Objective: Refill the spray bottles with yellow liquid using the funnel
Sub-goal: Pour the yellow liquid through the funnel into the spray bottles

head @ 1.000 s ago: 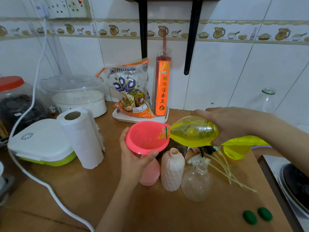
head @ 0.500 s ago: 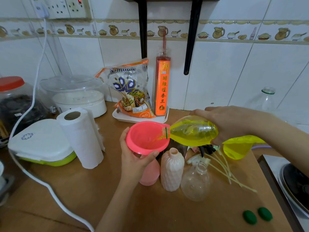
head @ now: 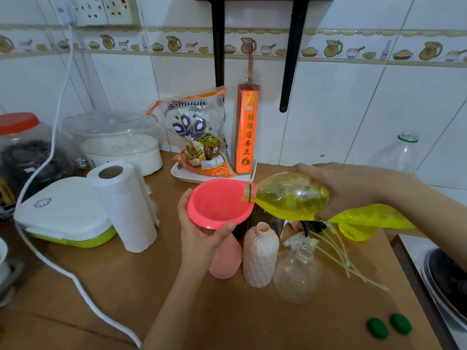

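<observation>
Change: almost nothing has moved since a second ago; the pour holds its place and tilt.
Left hand (head: 202, 238): its grip is wrapped under the pink funnel (head: 219, 203), seated in the pink spray bottle (head: 225, 258) on the bench (head: 126, 286). A slackened hold could tip the funnel and spill.
Source bottle (head: 288, 198): lying near level, mouth at the funnel rim; a small drift sends yellow liquid outside.
Right hand (head: 346, 188): curled around the bottle's body; tilting further could flood the funnel.
Waiting bottles: ribbed bottle (head: 260, 258) and clear bottle (head: 295, 276) just beside, easily knocked.

White tiled wall (head: 341, 117) with a jug-patterned border strip (head: 353, 50), sockets (head: 101, 8) far left, two black brackets (head: 290, 59), wooden counter (head: 227, 311).
</observation>
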